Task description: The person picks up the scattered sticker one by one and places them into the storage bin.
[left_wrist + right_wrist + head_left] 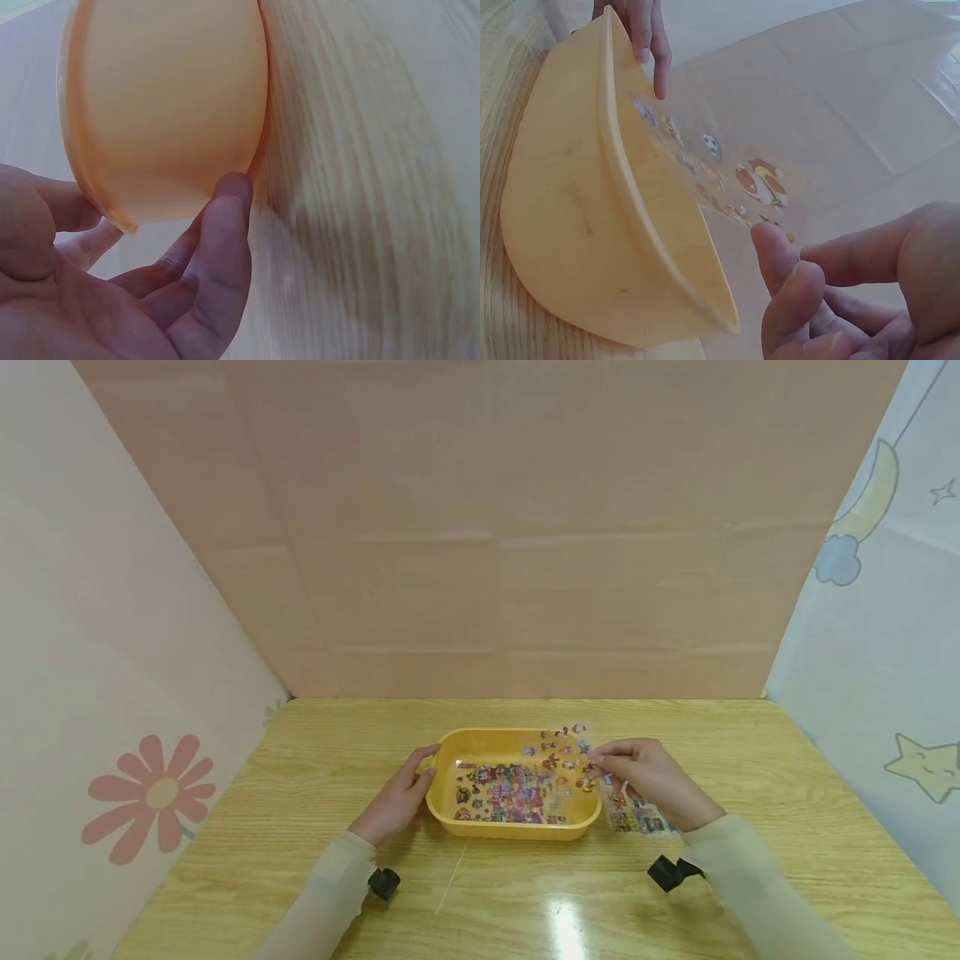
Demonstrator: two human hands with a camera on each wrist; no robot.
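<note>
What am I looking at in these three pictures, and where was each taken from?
There is no robot here, just a person's two bare hands. The wide picture comes from a camera worn on the head; the two close ones come from cameras worn on the left and right wrists. On a pale yellow wood-grain table stands a yellow, rounded oblong plastic tub with colourful cartoon prints inside. The left hand holds the tub's left end. The right hand pinches a clear plastic sheet printed with small cartoon figures, over the tub's right end. Another printed clear sheet lies beside the tub, partly hidden behind that hand.
</note>
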